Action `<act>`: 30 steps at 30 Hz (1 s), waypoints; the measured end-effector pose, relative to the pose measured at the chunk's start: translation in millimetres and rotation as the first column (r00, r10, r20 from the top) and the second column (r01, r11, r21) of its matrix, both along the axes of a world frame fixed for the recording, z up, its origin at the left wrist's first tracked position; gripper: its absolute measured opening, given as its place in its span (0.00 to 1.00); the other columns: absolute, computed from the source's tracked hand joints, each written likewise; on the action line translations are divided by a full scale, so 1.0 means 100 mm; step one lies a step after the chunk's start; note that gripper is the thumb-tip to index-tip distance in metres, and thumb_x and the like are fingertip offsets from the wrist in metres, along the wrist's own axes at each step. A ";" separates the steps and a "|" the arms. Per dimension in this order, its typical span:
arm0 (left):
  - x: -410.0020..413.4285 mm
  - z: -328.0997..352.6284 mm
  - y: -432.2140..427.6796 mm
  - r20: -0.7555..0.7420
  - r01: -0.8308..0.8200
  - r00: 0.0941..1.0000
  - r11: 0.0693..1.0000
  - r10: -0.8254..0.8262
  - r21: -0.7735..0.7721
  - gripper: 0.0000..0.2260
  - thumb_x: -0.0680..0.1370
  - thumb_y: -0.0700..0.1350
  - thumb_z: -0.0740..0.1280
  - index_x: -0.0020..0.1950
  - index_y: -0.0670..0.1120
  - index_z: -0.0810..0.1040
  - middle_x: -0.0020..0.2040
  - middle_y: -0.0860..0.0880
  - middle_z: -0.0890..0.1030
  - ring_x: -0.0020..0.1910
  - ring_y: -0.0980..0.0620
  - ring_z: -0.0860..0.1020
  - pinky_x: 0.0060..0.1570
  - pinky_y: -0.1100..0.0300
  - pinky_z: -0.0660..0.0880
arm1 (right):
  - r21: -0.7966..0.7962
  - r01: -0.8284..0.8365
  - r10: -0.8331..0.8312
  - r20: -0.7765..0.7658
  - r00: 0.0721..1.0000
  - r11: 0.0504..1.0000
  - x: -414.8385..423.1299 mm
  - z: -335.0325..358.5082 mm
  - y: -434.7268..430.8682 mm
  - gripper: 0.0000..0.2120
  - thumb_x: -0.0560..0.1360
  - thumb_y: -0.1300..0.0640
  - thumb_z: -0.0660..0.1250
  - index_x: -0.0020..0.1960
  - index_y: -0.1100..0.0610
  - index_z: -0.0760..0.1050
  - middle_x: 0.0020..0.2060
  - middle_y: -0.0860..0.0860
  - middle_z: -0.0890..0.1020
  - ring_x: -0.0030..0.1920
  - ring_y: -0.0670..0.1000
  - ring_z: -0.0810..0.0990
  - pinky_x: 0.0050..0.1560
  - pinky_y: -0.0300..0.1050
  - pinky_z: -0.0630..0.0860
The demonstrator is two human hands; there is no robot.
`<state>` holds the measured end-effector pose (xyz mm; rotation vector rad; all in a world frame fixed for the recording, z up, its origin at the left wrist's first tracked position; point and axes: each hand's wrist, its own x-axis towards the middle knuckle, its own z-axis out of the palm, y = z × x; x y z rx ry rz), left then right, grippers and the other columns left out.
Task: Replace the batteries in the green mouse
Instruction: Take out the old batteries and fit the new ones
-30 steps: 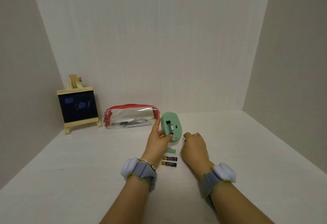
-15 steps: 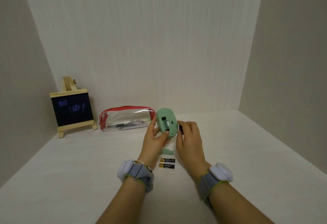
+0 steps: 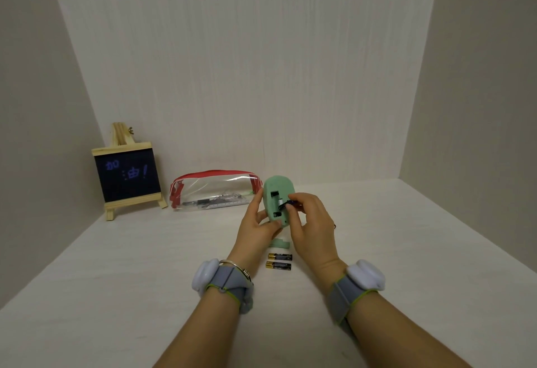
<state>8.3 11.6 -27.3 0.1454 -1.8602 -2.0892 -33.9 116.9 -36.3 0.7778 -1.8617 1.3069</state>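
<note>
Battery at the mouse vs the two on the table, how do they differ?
The battery at the mouse is pinched in the right hand at the open compartment of the green mouse; the two batteries on the table lie untouched. It is lifted and angled; they lie flat, parallel, side by side. All look like the same small dark type.

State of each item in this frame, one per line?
green mouse: upside down, compartment open, held by left hand
battery cover: off, on table
small battery: pinched in right hand at compartment
two batteries: lying on table
pencil case: zipped shut
</note>
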 end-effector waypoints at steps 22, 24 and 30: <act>0.05 0.06 0.13 0.046 0.112 0.992 0.989 -0.116 0.099 0.32 0.75 0.28 0.62 0.75 0.52 0.63 0.59 0.35 0.79 0.49 0.45 0.80 0.48 0.55 0.79 | 0.063 0.158 -0.147 -0.151 0.978 0.986 -0.08 -0.03 -0.02 0.09 0.73 0.56 0.63 0.46 0.58 0.82 0.47 0.54 0.82 0.51 0.52 0.69 0.51 0.39 0.69; 0.05 0.06 0.14 0.048 0.119 0.991 0.988 -0.124 0.098 0.32 0.75 0.28 0.62 0.75 0.52 0.63 0.59 0.34 0.78 0.49 0.45 0.80 0.47 0.55 0.79 | 0.070 0.160 -0.148 -0.150 0.978 0.985 -0.09 -0.04 -0.02 0.10 0.73 0.56 0.63 0.47 0.57 0.82 0.49 0.54 0.81 0.53 0.52 0.69 0.52 0.41 0.70; 0.04 0.06 0.14 0.036 0.113 0.992 0.986 -0.118 0.120 0.32 0.75 0.26 0.61 0.74 0.50 0.63 0.48 0.41 0.80 0.44 0.49 0.80 0.43 0.58 0.79 | 0.062 0.138 -0.129 -0.125 0.984 0.989 -0.06 -0.02 -0.01 0.09 0.73 0.57 0.63 0.46 0.58 0.81 0.48 0.53 0.81 0.53 0.51 0.68 0.54 0.37 0.66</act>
